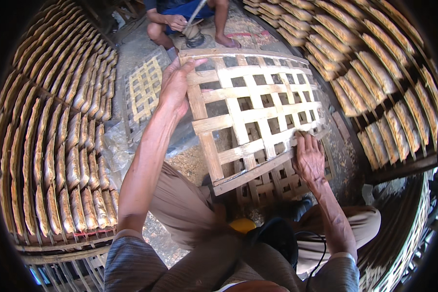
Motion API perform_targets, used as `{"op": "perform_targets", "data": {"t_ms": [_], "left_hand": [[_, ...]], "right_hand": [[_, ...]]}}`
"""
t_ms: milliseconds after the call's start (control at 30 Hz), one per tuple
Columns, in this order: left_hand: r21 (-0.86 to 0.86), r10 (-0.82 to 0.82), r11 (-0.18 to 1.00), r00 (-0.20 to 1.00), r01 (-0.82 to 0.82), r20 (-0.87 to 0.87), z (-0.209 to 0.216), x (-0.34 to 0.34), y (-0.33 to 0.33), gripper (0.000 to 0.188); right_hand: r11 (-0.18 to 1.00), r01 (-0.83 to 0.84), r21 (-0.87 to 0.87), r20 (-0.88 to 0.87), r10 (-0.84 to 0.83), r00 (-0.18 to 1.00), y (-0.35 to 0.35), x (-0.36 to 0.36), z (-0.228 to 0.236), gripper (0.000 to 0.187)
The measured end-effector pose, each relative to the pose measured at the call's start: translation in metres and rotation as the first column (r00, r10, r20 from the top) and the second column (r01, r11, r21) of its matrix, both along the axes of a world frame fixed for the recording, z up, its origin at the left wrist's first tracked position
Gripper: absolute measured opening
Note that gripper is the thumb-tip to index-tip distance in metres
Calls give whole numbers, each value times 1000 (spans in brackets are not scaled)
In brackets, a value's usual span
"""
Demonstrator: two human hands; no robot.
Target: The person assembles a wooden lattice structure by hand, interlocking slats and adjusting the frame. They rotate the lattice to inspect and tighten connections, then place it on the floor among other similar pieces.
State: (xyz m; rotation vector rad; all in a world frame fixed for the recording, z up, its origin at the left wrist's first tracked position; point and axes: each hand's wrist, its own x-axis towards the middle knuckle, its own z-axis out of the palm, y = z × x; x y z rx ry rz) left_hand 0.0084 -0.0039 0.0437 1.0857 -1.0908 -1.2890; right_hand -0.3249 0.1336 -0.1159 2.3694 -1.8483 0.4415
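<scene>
A woven bamboo lattice panel with a flat wooden frame is held up in front of me, tilted, its squares open between pale strips. My left hand is closed round its upper left corner, thumb stretched along the top edge. At the lower right edge, my right hand has its fingers bent over the strips and pressed together on the panel. Beneath it lies another bamboo lattice, partly hidden by the first one and my right hand.
Racks of pale slabs with orange-brown edges rise on the left; more slabs line the right. Another lattice panel lies on the floor ahead, near clear plastic sheeting. Beyond, a person squats, holding a pale stick-like thing.
</scene>
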Motion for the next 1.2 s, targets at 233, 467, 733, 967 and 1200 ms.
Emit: {"op": "perform_targets", "data": {"t_ms": [233, 467, 733, 967, 1200], "left_hand": [[154, 56, 988, 957, -13, -283, 10, 35, -6, 55], [22, -218, 976, 957, 218, 189, 11, -7, 4, 77], [-70, -109, 954, 556, 291, 824, -5, -3, 19, 49], [-821, 681, 558, 634, -123, 368, 42, 128, 61, 27], [-85, 623, 644, 456, -761, 636, -209, 328, 218, 36]], "right_hand": [[960, -192, -203, 52, 206, 977, -14, -47, 40, 58], [953, 267, -140, 823, -38, 566, -26, -45, 90, 42], [872, 488, -12, 944, -152, 294, -31, -62, 100, 54], [860, 484, 162, 898, -332, 288, -48, -103, 30, 55], [735, 233, 637, 695, -678, 238, -59, -130, -133, 49]]}}
